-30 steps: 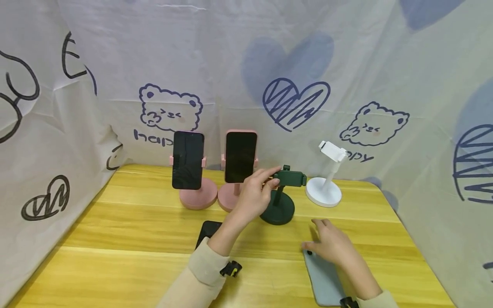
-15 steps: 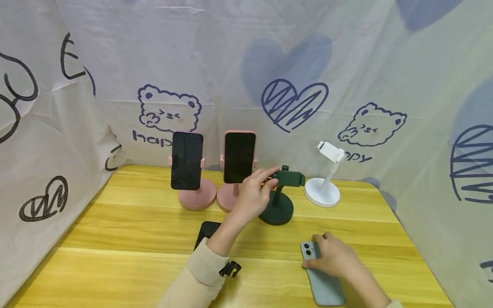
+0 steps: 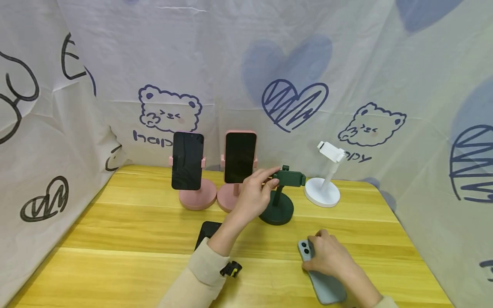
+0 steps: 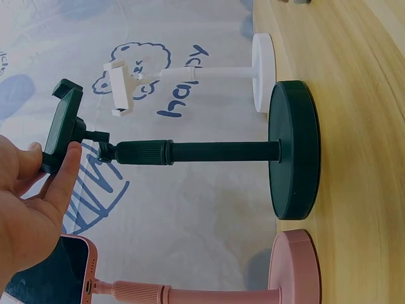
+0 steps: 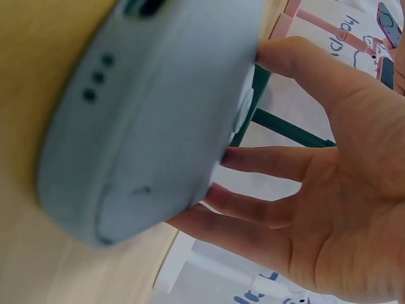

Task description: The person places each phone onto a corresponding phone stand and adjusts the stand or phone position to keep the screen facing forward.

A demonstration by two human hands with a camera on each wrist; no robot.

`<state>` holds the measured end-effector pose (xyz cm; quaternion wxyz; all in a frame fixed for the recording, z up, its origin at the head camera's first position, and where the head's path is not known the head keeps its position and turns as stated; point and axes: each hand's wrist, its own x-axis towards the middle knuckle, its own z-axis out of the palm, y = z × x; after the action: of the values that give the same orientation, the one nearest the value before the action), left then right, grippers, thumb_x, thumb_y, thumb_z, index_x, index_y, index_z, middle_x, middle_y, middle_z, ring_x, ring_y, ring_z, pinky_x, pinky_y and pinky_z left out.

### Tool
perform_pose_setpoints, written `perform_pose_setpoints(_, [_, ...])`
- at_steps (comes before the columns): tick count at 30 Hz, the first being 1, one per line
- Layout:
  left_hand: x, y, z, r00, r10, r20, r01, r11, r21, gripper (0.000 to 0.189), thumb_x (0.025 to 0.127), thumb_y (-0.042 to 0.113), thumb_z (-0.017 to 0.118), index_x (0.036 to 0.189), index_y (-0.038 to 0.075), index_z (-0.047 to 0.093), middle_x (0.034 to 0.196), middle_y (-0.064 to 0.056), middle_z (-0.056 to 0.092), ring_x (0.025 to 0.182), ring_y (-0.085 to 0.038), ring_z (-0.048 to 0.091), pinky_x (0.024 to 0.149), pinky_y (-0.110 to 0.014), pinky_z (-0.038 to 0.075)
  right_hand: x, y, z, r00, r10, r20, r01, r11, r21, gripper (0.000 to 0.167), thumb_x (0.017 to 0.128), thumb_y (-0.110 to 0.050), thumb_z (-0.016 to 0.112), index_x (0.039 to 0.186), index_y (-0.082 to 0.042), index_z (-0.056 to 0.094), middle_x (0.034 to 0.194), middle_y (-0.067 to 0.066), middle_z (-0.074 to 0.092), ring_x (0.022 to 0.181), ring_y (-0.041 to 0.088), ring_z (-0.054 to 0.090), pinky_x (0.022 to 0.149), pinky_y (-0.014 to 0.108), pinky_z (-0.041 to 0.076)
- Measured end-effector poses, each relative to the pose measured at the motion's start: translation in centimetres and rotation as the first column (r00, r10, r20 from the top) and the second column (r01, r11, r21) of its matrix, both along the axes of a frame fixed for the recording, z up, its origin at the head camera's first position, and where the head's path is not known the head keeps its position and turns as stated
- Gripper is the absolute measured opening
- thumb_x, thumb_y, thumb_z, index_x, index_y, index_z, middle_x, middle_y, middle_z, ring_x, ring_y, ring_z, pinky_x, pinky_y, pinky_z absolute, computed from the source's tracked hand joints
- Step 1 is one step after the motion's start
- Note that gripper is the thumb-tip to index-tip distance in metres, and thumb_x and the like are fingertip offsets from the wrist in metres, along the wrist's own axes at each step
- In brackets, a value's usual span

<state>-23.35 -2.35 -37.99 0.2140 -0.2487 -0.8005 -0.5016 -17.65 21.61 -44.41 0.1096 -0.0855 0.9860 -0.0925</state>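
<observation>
My left hand (image 3: 254, 194) pinches the left end of the clamp on a dark green phone stand (image 3: 278, 209). In the left wrist view, thumb and fingers are at the lower end of that clamp, which holds no phone. With thumb and fingers along its two sides, my right hand (image 3: 331, 254) grips a pale grey-blue phone (image 3: 327, 288) near its camera end. Its back faces up, and part of it is hidden under the hand. The right wrist view shows the phone (image 5: 171, 114) from its port end, very close to the camera.
Two pink phone stands (image 3: 197, 194) at the back left each hold a dark-screened phone (image 3: 187, 160). A white phone stand (image 3: 322, 192) with no phone in it stands at the back right. Under my left forearm lies a black phone (image 3: 207, 230), partly covered. Printed cloth hangs behind the table.
My right hand has moved back along the grey-blue phone and taken hold of it; the phone's camera end has shifted slightly forward and left. My left hand stays on the green stand's clamp.
</observation>
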Motion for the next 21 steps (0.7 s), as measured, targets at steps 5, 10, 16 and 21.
perform_pose_setpoints(5, [0.0, 0.0, 0.0, 1.000, 0.004, 0.009, -0.004, 1.000, 0.001, 0.038, 0.105, 0.014, 0.062, 0.142, 0.009, 0.065, 0.125, -0.012, 0.068, 0.086, -0.019, 0.065, 0.073, -0.025, 0.056, -0.1, -0.2, 0.3, 0.994, 0.002, -0.114, -0.006, 0.999, -0.039, 0.082, 0.065, -0.034, 0.095, 0.134, 0.000, 0.067, 0.128, 0.023, 0.057, 0.103, 0.039, 0.060, 0.073, 0.052, 0.056])
perform_pose_setpoints(10, [0.1, 0.1, 0.0, 1.000, 0.004, 0.023, -0.005, 1.000, 0.007, 0.038, 0.105, 0.014, 0.062, 0.142, 0.009, 0.064, 0.125, -0.011, 0.068, 0.090, -0.019, 0.067, 0.076, -0.026, 0.057, -0.3, -0.4, 0.6, 0.971, -0.028, -0.238, 0.007, 0.996, -0.087, 0.081, 0.067, -0.031, 0.092, 0.137, -0.002, 0.065, 0.137, 0.024, 0.054, 0.111, 0.043, 0.058, 0.066, 0.054, 0.057])
perform_pose_setpoints(16, [0.2, 0.3, 0.0, 1.000, 0.012, 0.017, -0.013, 1.000, 0.022, 0.038, 0.104, 0.014, 0.063, 0.142, 0.009, 0.065, 0.124, -0.012, 0.069, 0.087, -0.019, 0.065, 0.073, -0.025, 0.055, -0.9, -0.8, 1.3, 0.911, -0.083, -0.404, 0.019, 0.987, -0.159, 0.079, 0.068, -0.029, 0.090, 0.138, -0.003, 0.065, 0.141, 0.022, 0.052, 0.113, 0.043, 0.056, 0.063, 0.055, 0.057])
perform_pose_setpoints(21, [0.2, 0.5, -0.3, 0.999, 0.017, 0.035, -0.019, 0.998, 0.054, 0.038, 0.105, 0.016, 0.062, 0.143, 0.010, 0.064, 0.123, -0.011, 0.069, 0.085, -0.018, 0.063, 0.072, -0.025, 0.055, -1.4, -1.4, 2.2, 0.843, -0.135, -0.520, 0.007, 0.971, -0.240, 0.080, 0.068, -0.026, 0.090, 0.140, 0.000, 0.064, 0.142, 0.024, 0.050, 0.113, 0.045, 0.054, 0.068, 0.057, 0.057])
